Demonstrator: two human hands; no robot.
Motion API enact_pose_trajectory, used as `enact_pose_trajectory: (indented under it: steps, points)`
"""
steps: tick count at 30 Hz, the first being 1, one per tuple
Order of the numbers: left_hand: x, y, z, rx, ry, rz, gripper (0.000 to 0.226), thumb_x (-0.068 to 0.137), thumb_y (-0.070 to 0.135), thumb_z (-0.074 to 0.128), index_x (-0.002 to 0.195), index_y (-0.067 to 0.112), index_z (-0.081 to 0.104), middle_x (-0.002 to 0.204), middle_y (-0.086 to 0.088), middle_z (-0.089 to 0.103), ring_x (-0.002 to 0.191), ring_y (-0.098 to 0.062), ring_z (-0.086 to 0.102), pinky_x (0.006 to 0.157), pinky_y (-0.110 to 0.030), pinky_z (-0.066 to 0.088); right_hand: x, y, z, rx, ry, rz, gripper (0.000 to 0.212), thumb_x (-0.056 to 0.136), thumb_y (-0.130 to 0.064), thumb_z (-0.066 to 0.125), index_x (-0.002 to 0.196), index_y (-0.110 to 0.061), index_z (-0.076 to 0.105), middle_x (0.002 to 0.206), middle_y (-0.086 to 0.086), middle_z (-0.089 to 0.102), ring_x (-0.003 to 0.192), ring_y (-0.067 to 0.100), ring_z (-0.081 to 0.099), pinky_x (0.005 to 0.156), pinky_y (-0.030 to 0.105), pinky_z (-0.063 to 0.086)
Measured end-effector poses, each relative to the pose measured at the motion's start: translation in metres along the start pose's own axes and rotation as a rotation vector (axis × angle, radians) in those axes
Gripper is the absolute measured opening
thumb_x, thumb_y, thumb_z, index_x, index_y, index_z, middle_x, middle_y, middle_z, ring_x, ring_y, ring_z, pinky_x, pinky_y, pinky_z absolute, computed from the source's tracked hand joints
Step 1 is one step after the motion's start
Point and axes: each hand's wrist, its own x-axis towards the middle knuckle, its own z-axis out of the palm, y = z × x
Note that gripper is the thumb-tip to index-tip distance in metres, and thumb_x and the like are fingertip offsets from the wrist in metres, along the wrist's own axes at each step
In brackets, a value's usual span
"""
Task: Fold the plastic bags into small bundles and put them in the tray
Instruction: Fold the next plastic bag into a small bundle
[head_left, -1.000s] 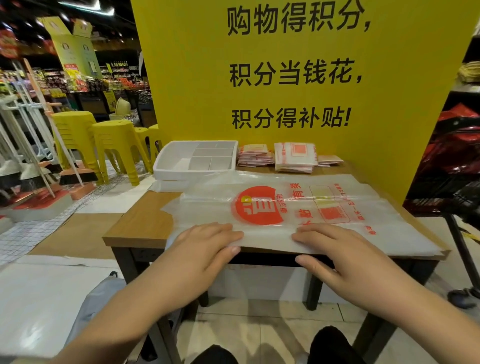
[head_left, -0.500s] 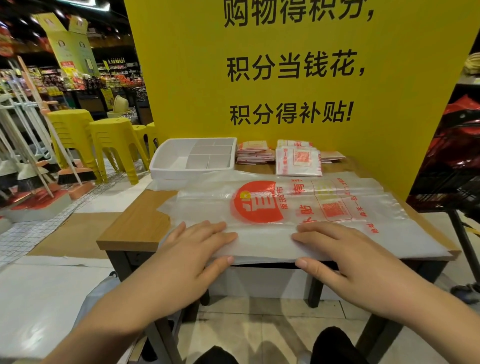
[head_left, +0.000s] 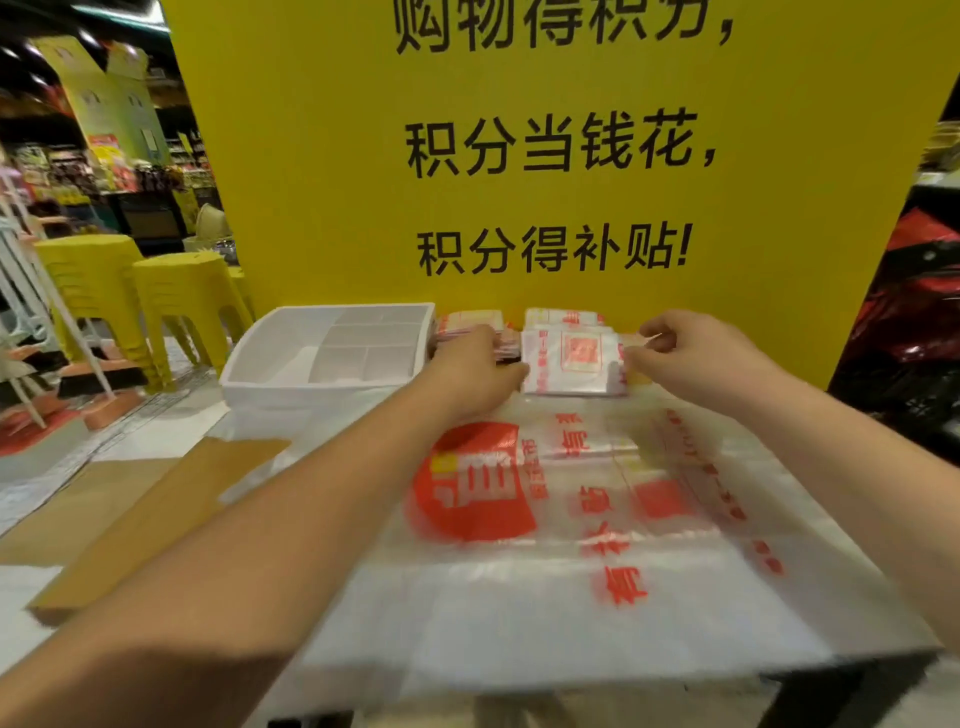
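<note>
A large clear plastic bag (head_left: 597, 530) with red print lies spread flat over the wooden table (head_left: 156, 519). At the table's far edge sits a stack of folded bags (head_left: 571, 358). My left hand (head_left: 475, 371) holds the stack's left side, and my right hand (head_left: 680, 351) pinches its right side. More folded bags (head_left: 470, 319) lie just left of that stack, partly hidden by my left hand. A white divided tray (head_left: 332, 348) stands at the far left of the table; its compartments look bare.
A tall yellow sign board (head_left: 545, 156) rises right behind the table. Stacked yellow stools (head_left: 171, 306) and broom racks stand on the floor to the left. Something red and dark (head_left: 914, 322) stands at the right.
Both hands left the near edge of the spread bag and reached forward to the stack of folded bags at the back. The camera moved closer to the table.
</note>
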Motion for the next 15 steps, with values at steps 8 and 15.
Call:
enact_pose_trajectory:
  steps: [8, 15]
  points:
    - [0.077, 0.003, 0.032, -0.093, -0.034, -0.052, 0.043, 0.096, 0.037, 0.064, 0.13, 0.014, 0.053, 0.129, -0.004, 0.063, 0.106, -0.021, 0.058, 0.079, -0.028, 0.039, 0.077, 0.016, 0.038, 0.128, -0.112, 0.193, 0.044, 0.091, -0.039, 0.07, 0.124, -0.016, 0.054, 0.093, -0.001, 0.063, 0.08, 0.016, 0.062, 0.063, 0.028, 0.05]
    - [0.088, 0.009, 0.033, -0.153, 0.048, -0.001, 0.034, 0.094, 0.032, 0.066, 0.116, 0.011, 0.051, 0.104, -0.008, 0.069, 0.094, -0.024, 0.065, 0.065, -0.03, 0.045, 0.085, 0.018, 0.044, 0.298, -0.121, 0.243, 0.026, 0.087, -0.039, 0.075, 0.099, -0.021, 0.06, 0.082, -0.001, 0.066, 0.068, 0.014, 0.059, 0.056, 0.026, 0.042]
